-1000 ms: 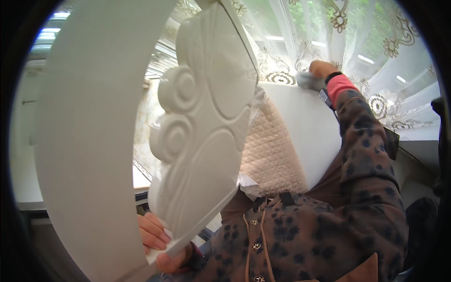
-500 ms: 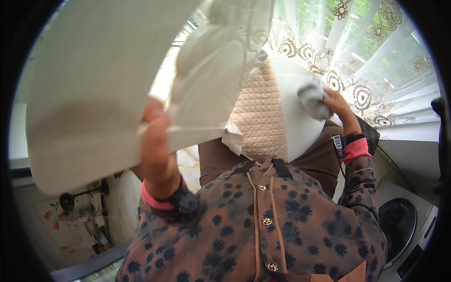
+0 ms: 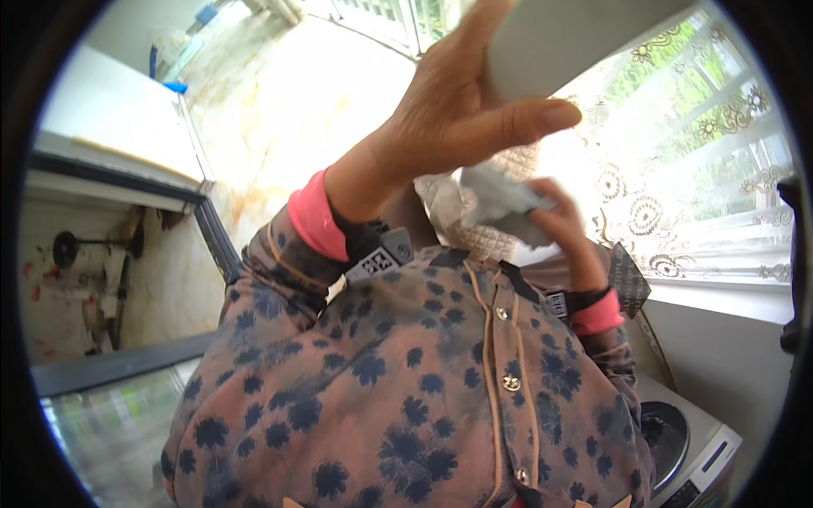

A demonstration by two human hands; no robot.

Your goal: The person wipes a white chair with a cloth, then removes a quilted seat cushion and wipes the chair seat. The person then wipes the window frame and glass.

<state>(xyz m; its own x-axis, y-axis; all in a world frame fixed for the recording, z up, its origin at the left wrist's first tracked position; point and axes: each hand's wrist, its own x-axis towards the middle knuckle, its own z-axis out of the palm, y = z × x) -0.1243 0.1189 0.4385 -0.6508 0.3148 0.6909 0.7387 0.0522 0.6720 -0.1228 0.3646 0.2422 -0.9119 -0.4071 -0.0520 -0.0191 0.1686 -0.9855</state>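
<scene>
Raised close to the camera, my left hand (image 3: pixel 457 114) has its thumb stretched along the lower edge of a white panel (image 3: pixel 584 42); its fingers are mostly hidden behind it. My right hand (image 3: pixel 563 224) is beyond and below, closed round a crumpled grey cloth (image 3: pixel 500 199) and a little blurred. The cloth lies against a beige quilted fabric (image 3: pixel 489 243) in front of my lap. Most of that fabric is covered by the cloth and my left hand.
Sheer patterned curtains (image 3: pixel 644 195) hang by a bright window at the right. A front-loading washing machine (image 3: pixel 677 432) stands lower right. At the left are a dark-framed opening (image 3: pixel 216 237) and a pale marbled floor (image 3: pixel 254 127).
The white panel has swung from the left up to the upper right with my left hand. My right hand has brought the cloth leftward, onto the quilted fabric.
</scene>
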